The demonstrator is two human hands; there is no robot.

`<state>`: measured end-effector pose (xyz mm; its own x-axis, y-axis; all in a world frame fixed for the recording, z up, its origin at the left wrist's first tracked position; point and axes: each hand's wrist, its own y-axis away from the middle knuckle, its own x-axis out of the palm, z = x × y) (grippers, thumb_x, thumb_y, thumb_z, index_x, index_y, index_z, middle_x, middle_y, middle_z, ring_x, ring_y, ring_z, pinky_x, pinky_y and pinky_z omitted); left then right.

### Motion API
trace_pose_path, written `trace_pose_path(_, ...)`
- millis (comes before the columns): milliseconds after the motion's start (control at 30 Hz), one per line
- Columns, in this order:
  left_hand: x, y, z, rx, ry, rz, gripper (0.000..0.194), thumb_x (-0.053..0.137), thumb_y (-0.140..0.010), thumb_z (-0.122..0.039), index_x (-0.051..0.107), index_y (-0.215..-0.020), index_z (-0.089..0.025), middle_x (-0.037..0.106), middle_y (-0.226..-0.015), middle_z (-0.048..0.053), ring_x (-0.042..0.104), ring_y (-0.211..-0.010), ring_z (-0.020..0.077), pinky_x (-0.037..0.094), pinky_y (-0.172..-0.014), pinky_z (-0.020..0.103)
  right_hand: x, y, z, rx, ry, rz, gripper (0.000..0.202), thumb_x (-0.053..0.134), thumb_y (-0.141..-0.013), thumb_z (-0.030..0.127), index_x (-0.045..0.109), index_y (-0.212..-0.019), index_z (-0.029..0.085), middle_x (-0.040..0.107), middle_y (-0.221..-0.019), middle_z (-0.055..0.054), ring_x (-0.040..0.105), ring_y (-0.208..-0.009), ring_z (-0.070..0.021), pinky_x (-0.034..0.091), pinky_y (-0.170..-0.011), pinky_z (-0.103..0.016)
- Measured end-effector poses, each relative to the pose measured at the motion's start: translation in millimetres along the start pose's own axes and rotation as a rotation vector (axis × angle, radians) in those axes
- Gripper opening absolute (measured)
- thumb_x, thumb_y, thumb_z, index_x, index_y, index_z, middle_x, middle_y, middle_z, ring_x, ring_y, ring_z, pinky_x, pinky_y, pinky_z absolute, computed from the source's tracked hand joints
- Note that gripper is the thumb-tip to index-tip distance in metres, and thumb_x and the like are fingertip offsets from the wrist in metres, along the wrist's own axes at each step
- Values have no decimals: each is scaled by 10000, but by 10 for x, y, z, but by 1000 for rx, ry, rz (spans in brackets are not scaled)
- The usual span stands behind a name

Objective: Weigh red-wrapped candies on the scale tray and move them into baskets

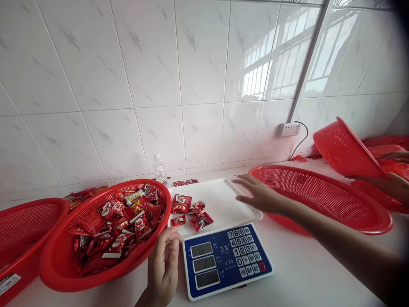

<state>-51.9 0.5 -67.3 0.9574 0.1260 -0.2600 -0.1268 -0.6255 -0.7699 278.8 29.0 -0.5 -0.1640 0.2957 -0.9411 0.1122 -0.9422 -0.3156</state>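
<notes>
My left hand (pixel 164 260) is between the basket of packets and the scale, its fingers curled toward the thumb. Its fingertips are by the near left corner of the white weighing tray (pixel 220 200); whether they pinch anything is hidden. Over the tray's right edge, my right hand (pixel 255 194) reaches with fingers spread, holding nothing. Several red wrapped snack packets (pixel 181 204) lie on the tray's left side. The blue keypad of the scale (pixel 226 247) faces me, its display digits hard to read. At left, a red basket (pixel 54 264) holds many similar packets, mostly red.
A large red basket (pixel 319 175) stands right of the tray. Beyond it, another person's hand (pixel 396 187) holds a tilted red basket (pixel 345 149). Another red basket (pixel 32 213) is far left. A clear bottle (pixel 160 170) and a power socket (pixel 289 129) are by the tiled wall.
</notes>
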Motion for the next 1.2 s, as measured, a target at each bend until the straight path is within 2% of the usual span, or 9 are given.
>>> trace_pose_path(67,0,7,10,4,2,4,206,399,-959,-219,544,-1105,-207,645,-842,31,630,-766,137,528,-687,219,48,-56,425,-173,-80,98,637,548,-823,611,422,-1393,355,376,-1497,-32,303,-1382,-287,371,-1058,-469)
trace_pose_path(133,1,16,23,-1,6,1,209,392,-961,-213,535,-1112,-199,651,-853,38,633,-771,137,529,-693,223,88,-97,812,-395,-202,264,684,503,-848,624,361,-1436,305,305,-1530,-69,192,-1418,-315,275,-1101,-525)
trace_pose_path(200,5,20,33,-9,7,-6,200,392,-961,-209,533,-1102,-195,654,-857,39,634,-773,136,528,-695,222,140,-137,1093,-506,-256,326,678,548,-836,597,404,-1409,266,392,-1469,-98,271,-1385,-317,292,-1096,-504)
trace_pose_path(300,9,20,41,-11,1,-21,187,403,-958,-209,536,-1088,-195,654,-848,36,632,-772,132,524,-693,213,260,-212,1276,-487,-249,268,518,640,-828,409,518,-1291,212,523,-1299,-112,475,-1217,-262,404,-1020,-390)
trace_pose_path(433,4,21,38,-24,29,-15,192,401,-959,-204,538,-1094,-201,643,-822,21,614,-729,116,519,-685,202,416,-323,1242,-387,-188,192,407,620,-829,252,551,-1225,191,558,-1202,-136,539,-1091,-285,449,-923,-429)
trace_pose_path(600,3,27,52,-36,67,7,206,407,-956,-207,545,-1109,-199,628,-788,13,603,-710,118,518,-678,209,429,-377,1066,-290,-146,135,305,543,-862,219,565,-1165,197,631,-1085,-115,629,-905,-242,488,-740,-350)
trace_pose_path(733,9,25,71,-47,75,3,197,421,-952,-215,553,-1097,-196,624,-775,12,603,-713,125,519,-687,222,243,-334,768,-138,-137,25,205,471,-912,328,576,-1063,237,691,-1009,-57,650,-829,-202,467,-671,-297)
trace_pose_path(967,18,26,33,-54,111,7,188,432,-948,-230,564,-1081,-210,619,-778,10,599,-709,128,517,-675,226,-206,-73,-162,309,11,-103,357,386,-884,533,554,-974,231,713,-831,-102,648,-696,-299,408,-485,-332)
trace_pose_path(1200,23,36,53,-49,120,8,197,432,-948,-223,560,-1097,-210,616,-780,15,600,-712,128,525,-686,232,-152,248,-963,419,35,-101,491,410,-788,638,607,-978,231,691,-837,-187,633,-717,-443,457,-460,-503)
